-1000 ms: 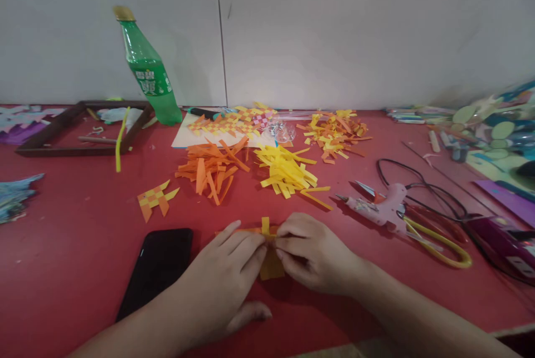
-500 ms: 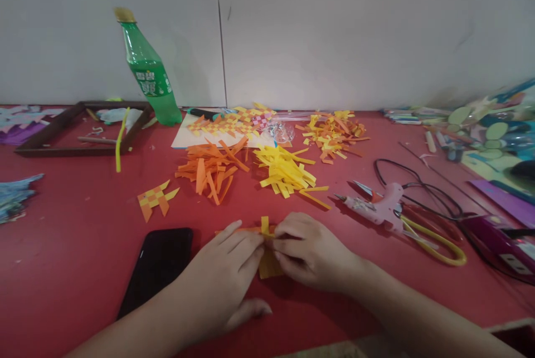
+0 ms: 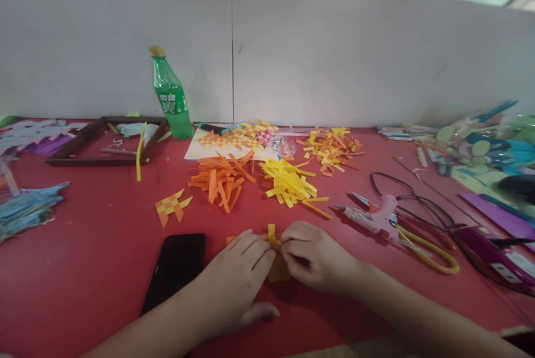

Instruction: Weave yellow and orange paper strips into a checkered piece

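Observation:
Low at the middle of the red table, my two hands meet over a small piece of folded yellow and orange paper strips (image 3: 278, 273). My left hand (image 3: 240, 274) presses it with the fingers close together, and its thumb stands apart toward me. The fingers of my right hand (image 3: 315, 252) pinch the piece from the other side. One yellow end sticks up between the hands, and an orange strip shows past my left fingers. Where the strips cross is hidden. Beyond lie loose orange strips (image 3: 219, 179) and yellow strips (image 3: 288, 180).
A black phone (image 3: 178, 263) lies beside my left forearm, with a woven paper fish (image 3: 172, 206) behind it. To the right are a pink glue gun (image 3: 376, 217), its cord and yellow-handled scissors (image 3: 434, 255). A green bottle (image 3: 173, 101) and wooden frame (image 3: 100, 161) stand farther back.
The camera view has tilted up and shifted left, so everything sits lower and mostly farther right near the middle. Both hands keep nearly the same hold on the paper strips.

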`<state>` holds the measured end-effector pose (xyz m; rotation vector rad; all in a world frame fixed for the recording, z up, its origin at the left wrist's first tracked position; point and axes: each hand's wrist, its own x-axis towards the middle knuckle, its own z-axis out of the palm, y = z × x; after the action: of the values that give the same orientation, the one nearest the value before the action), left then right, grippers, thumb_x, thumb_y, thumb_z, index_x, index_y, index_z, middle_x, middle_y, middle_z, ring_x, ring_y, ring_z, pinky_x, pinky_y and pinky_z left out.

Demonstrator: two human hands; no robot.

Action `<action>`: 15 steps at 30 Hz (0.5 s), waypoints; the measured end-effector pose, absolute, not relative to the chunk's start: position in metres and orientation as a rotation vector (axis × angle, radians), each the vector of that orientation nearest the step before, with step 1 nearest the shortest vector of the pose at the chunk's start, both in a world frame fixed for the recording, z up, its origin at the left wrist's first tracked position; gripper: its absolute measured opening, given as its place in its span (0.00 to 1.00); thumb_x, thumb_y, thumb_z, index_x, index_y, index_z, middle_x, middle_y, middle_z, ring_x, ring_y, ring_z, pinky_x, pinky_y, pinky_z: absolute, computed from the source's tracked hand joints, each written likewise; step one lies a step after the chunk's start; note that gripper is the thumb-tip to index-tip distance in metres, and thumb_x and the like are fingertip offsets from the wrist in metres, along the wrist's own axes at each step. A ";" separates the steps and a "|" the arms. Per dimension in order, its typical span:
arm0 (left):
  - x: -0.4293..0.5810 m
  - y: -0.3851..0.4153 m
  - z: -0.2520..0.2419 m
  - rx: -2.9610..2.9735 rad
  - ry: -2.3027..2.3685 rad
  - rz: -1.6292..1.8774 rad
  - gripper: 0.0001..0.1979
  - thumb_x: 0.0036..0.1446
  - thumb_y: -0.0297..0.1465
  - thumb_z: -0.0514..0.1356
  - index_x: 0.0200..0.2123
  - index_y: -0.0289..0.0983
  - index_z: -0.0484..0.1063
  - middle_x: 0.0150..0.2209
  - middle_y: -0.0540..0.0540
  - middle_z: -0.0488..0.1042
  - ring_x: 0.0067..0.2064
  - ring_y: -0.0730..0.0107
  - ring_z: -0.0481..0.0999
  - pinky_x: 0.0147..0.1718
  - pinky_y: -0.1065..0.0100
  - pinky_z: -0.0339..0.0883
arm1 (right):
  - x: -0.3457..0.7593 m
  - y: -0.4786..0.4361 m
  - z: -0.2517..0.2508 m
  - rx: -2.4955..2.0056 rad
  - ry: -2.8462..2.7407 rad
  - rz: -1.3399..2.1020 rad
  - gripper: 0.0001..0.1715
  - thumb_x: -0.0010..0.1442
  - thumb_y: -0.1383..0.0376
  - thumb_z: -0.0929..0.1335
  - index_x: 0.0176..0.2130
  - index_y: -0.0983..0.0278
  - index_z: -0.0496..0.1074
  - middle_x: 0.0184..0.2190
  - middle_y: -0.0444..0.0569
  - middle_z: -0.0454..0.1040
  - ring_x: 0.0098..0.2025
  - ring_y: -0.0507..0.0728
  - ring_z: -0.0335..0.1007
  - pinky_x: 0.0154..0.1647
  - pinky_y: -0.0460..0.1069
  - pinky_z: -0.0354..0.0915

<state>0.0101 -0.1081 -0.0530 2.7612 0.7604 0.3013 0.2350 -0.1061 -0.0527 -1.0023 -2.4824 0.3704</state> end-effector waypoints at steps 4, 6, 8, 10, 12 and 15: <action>0.009 -0.107 -0.053 2.726 0.774 0.255 0.40 0.54 0.56 0.57 0.59 0.30 0.66 0.53 0.34 0.71 0.55 0.46 0.69 0.57 0.48 0.62 | 0.231 -0.087 -0.027 -1.096 -2.455 0.375 0.13 0.60 0.71 0.63 0.25 0.63 0.69 0.24 0.46 0.72 0.28 0.52 0.66 0.30 0.46 0.62; 0.008 -0.106 -0.053 2.705 0.768 0.241 0.42 0.55 0.58 0.53 0.61 0.31 0.64 0.56 0.34 0.69 0.56 0.45 0.67 0.57 0.46 0.61 | 0.224 -0.066 -0.014 -1.179 -2.396 0.288 0.12 0.61 0.69 0.63 0.27 0.63 0.69 0.27 0.46 0.74 0.31 0.52 0.69 0.34 0.47 0.64; 0.007 -0.106 -0.053 2.694 0.752 0.243 0.44 0.55 0.59 0.51 0.62 0.31 0.61 0.59 0.33 0.67 0.59 0.43 0.65 0.60 0.44 0.58 | 0.212 -0.039 -0.008 -1.368 -2.408 0.166 0.08 0.62 0.68 0.64 0.31 0.63 0.70 0.32 0.48 0.76 0.37 0.54 0.71 0.41 0.49 0.65; 0.005 -0.105 -0.053 2.691 0.735 0.253 0.45 0.55 0.60 0.50 0.63 0.31 0.60 0.63 0.33 0.63 0.63 0.43 0.61 0.61 0.44 0.55 | 0.194 -0.013 -0.008 -1.482 -2.404 0.109 0.06 0.60 0.67 0.66 0.40 0.63 0.70 0.37 0.52 0.77 0.42 0.58 0.72 0.44 0.52 0.66; 0.004 -0.104 -0.054 2.696 0.719 0.268 0.45 0.56 0.60 0.50 0.65 0.32 0.58 0.65 0.34 0.59 0.65 0.45 0.58 0.62 0.47 0.54 | 0.174 0.010 -0.016 -1.601 -2.377 0.062 0.15 0.59 0.67 0.67 0.47 0.67 0.67 0.39 0.59 0.76 0.43 0.63 0.72 0.42 0.55 0.66; 0.004 -0.102 -0.056 2.705 0.707 0.299 0.43 0.57 0.58 0.50 0.65 0.33 0.57 0.65 0.36 0.60 0.65 0.47 0.59 0.63 0.50 0.54 | 0.147 0.034 -0.029 -1.714 -2.391 0.029 0.20 0.57 0.73 0.67 0.50 0.71 0.65 0.40 0.63 0.76 0.45 0.65 0.71 0.44 0.56 0.65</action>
<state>0.0041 -0.1023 -0.0556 2.7052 0.7073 0.2993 0.1472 0.0339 -0.0287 -1.7136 -2.3912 0.0285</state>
